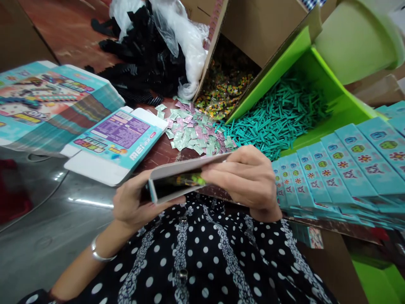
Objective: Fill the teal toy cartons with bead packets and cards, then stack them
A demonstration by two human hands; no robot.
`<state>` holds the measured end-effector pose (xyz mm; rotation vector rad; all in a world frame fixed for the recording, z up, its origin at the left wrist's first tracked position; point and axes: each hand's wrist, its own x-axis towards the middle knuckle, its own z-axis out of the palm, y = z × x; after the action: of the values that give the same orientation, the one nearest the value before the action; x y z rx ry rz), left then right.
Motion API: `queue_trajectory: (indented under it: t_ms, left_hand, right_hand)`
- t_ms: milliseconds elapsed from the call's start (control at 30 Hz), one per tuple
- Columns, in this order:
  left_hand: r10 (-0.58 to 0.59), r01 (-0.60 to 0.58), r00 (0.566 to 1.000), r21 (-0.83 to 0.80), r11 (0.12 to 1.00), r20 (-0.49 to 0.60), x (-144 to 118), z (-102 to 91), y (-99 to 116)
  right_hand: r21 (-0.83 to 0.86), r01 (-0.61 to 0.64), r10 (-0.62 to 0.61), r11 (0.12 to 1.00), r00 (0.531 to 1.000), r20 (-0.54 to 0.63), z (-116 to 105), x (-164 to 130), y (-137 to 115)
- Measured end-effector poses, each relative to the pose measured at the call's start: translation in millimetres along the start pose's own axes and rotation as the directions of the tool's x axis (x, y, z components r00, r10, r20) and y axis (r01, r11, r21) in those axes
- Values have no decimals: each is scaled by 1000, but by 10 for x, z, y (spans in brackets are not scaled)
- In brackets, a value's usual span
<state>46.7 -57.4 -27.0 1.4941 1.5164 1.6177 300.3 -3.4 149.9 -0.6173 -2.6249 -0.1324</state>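
You hold the open carton (186, 167) in front of your polka-dot top (202, 249), your left hand (134, 202) gripping its left end. Your right hand (247, 181) curls its fingers at the carton's right end, beside yellow-green contents (193, 179); whether it pinches them, I cannot tell. Just beyond the carton lie small sachets (199, 133); beyond it to the right, teal pieces (272, 118) spread from a green bin (338, 80). Right of it stand blue boxes (330, 162); left of it lies a flattened carton (118, 131).
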Motion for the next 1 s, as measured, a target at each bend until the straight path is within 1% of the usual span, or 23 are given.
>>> queue_trajectory:
  t_ms: [67, 100, 133, 167, 200, 233, 267, 300, 333, 367, 400, 433, 467, 500, 533, 567, 633, 700, 767, 833, 900, 967, 1000]
  left_hand:
    - [172, -169, 984, 62, 984, -49, 31, 48, 13]
    - [244, -240, 969, 76, 968, -51, 51, 74, 14]
    - [284, -281, 958, 67, 957, -45, 73, 100, 11]
    - [298, -296, 953, 41, 954, -55, 96, 126, 8]
    - [282, -283, 957, -4, 959, -73, 120, 149, 7]
    - [239, -246, 967, -67, 967, -93, 143, 169, 11]
    - [178, -192, 979, -148, 970, -103, 164, 185, 21]
    - [109, -130, 989, -239, 962, -98, 184, 197, 35]
    - [46, -70, 996, -329, 942, -81, 200, 205, 54]
    - [-4, -21, 998, -409, 912, -61, 212, 212, 72]
    - [-41, 16, 998, -471, 882, -44, 219, 218, 88]
    - [-75, 47, 997, -514, 857, -34, 222, 228, 98]
    - [-108, 78, 994, -538, 839, -23, 219, 241, 100]
    - [-140, 112, 990, -549, 828, -10, 211, 260, 94]
    - [-168, 142, 986, -553, 821, 4, 197, 285, 81]
    - [-191, 170, 981, -552, 816, 19, 180, 314, 62]
    - [-224, 215, 973, -548, 808, 52, 135, 383, 18]
    - [-247, 247, 966, -543, 802, 75, 85, 449, -21]
    - [-274, 279, 957, -536, 797, 91, 42, 496, -55]
    - [-292, 308, 950, -517, 799, 115, 21, 514, -94]
    - [-295, 344, 939, -478, 808, 177, 31, 507, -153]
    - [-293, 369, 926, -421, 829, 236, 75, 490, -232]
    - [-290, 370, 924, -390, 843, 248, 107, 484, -274]
  right_hand:
    - [-2, -29, 29, 1000, 991, 134, 106, 69, -23]
    - [16, -39, 34, 999, 976, 217, 154, 92, -16]
    - [51, -41, 25, 998, 957, 289, 191, 107, 2]
    - [95, -40, 7, 995, 946, 324, 215, 113, 31]
    - [140, -39, -6, 989, 951, 308, 225, 109, 69]
    - [177, -45, 1, 983, 970, 243, 224, 97, 112]
    - [200, -66, 40, 978, 990, 133, 217, 76, 156]
    - [210, -106, 109, 972, 994, -6, 215, 45, 198]
    - [216, -156, 190, 964, 971, -147, 226, 7, 234]
    - [228, -201, 259, 953, 930, -262, 260, -38, 258]
    - [250, -234, 309, 940, 893, -328, 324, -90, 270]
    - [283, -252, 343, 925, 875, -342, 420, -146, 267]
    - [327, -261, 366, 908, 875, -318, 545, -207, 251]
    - [381, -270, 385, 884, 884, -266, 693, -268, 223]
    - [436, -292, 416, 851, 882, -221, 853, -330, 186]
    - [493, -322, 467, 809, 860, -204, 1013, -387, 144]
    - [580, -380, 589, 721, 776, -224, 1291, -484, 63]
    - [628, -432, 681, 647, 698, -221, 1472, -549, 4]
    - [680, -470, 739, 563, 655, -159, 1557, -585, -22]
    - [740, -489, 778, 462, 624, -74, 1579, -608, -22]
    - [767, -506, 799, 394, 602, -14, 1569, -627, 0]
    - [754, -525, 798, 396, 602, 0, 1548, -637, 40]
    - [740, -527, 788, 418, 616, -6, 1538, -638, 65]
